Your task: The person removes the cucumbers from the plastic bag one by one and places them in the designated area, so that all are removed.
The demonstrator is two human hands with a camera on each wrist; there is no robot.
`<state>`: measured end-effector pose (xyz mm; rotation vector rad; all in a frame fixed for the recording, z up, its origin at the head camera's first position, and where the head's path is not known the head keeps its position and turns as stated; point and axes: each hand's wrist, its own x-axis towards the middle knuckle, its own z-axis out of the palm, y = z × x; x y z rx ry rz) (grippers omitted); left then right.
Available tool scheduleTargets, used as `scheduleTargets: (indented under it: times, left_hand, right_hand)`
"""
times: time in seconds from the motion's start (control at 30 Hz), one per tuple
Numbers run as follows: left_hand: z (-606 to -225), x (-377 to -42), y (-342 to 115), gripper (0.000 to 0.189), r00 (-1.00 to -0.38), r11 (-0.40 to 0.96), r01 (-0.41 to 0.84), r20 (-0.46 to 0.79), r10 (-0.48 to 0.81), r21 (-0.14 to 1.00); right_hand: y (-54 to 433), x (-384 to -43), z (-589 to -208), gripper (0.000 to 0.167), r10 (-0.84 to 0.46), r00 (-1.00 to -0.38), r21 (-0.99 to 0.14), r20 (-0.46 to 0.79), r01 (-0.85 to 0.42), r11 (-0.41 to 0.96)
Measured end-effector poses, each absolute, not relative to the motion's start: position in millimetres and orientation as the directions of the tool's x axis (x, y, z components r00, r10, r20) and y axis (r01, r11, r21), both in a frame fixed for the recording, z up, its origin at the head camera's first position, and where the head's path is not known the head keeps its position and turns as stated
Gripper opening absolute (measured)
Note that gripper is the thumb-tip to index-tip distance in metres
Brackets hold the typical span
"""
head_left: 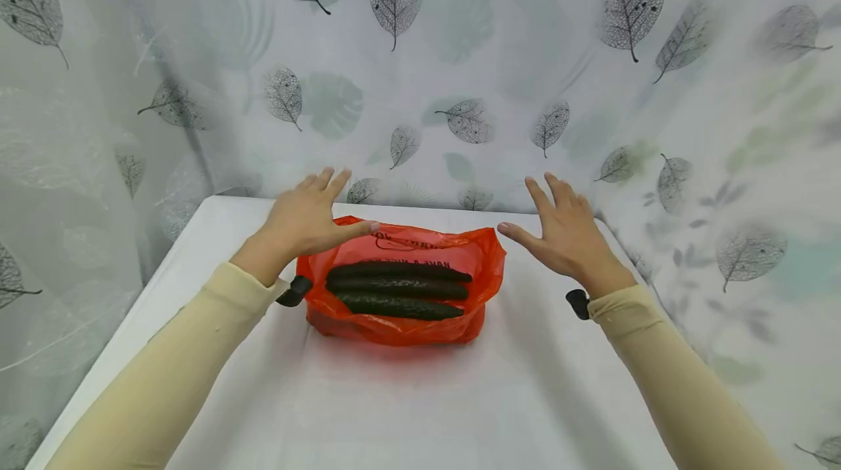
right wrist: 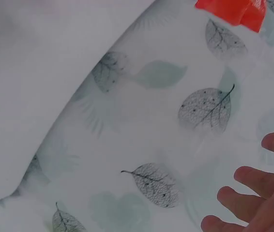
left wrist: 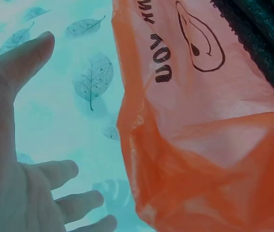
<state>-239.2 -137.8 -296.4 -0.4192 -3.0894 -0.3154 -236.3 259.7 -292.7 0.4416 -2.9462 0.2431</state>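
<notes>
A red plastic bag (head_left: 401, 335) with its mouth spread wide lies on the table in the head view. Three dark green cucumbers (head_left: 397, 287) lie side by side inside it. Over the bag's left edge hovers my left hand (head_left: 302, 214), fingers spread, thumb overlapping the rim in this view. My right hand (head_left: 568, 233) is raised to the right of the bag, fingers spread and holding nothing. In the left wrist view, the bag (left wrist: 200, 169) with black print stands beside my extended fingers. Only a corner of the bag (right wrist: 234, 10) shows in the right wrist view.
A white table (head_left: 420, 411) lies under the bag, its far edge just behind it. A curtain (head_left: 447, 68) printed with grey leaves hangs behind and along both sides. Small black devices sit at both wrists, with light yellow sleeves above them.
</notes>
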Motion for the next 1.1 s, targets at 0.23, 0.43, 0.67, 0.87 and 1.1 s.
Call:
scheduleTargets:
  times: [0.23,0.43,0.67,0.87,1.1]
  left_hand:
    - [-302.4,-231.8,-145.8,0.114,-0.975,0.913,0.22,0.061,0.212,0.342]
    - [-311.7,-226.5,-148.2,0.112,-0.993,0.884,0.121,0.039,0.116,0.453]
    - [-324.4,-224.5,-152.0,0.104,-0.995,0.852,0.101,0.039,0.095,0.513]
    - [-333.0,-223.9,-154.3,0.091,-0.987,0.826,0.163,0.089,0.137,0.539]
    - [-336.2,-219.5,-153.5,0.075,-0.96,0.785,0.278,0.184,0.211,0.554]
  right_hand:
    - [223.7,-231.2,-291.8,0.094,-0.358,-0.904,-0.168,0.232,-0.4,0.901]
    - [193.4,-224.3,-294.5,0.089,-0.405,-0.874,-0.221,0.269,-0.466,0.857]
    - [165.4,-217.2,-302.7,0.082,-0.427,-0.86,-0.38,0.279,-0.507,0.773]
    - [149.4,-215.4,-313.3,0.071,-0.439,-0.858,-0.583,0.268,-0.507,0.634]
    - [137.0,-214.7,-327.0,0.067,-0.434,-0.889,-0.737,0.148,-0.392,0.551]
